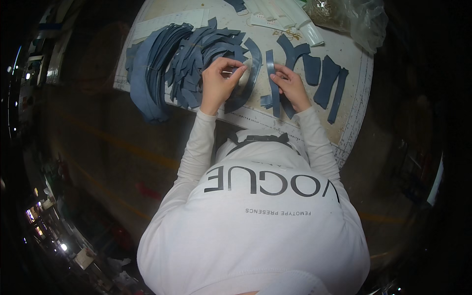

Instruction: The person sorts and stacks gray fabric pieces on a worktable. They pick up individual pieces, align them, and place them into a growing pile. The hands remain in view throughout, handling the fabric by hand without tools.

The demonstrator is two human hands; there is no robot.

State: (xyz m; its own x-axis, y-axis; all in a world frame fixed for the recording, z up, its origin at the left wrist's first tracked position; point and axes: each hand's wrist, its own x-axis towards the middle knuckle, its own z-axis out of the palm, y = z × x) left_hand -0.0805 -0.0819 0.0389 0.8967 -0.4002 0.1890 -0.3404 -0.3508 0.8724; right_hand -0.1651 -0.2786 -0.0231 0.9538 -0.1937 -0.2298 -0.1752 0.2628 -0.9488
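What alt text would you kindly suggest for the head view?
A person's right hand holds a narrow blue strip over a pale table; the left hand curls, thumb and forefinger close together. Stacked blue pieces lie to the left, loose blue pieces to the right.

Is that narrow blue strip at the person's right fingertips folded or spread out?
Spread out: the narrow blue strip runs nearly straight, reaching beyond the right hand's fingertips both ways, with no visible fold.
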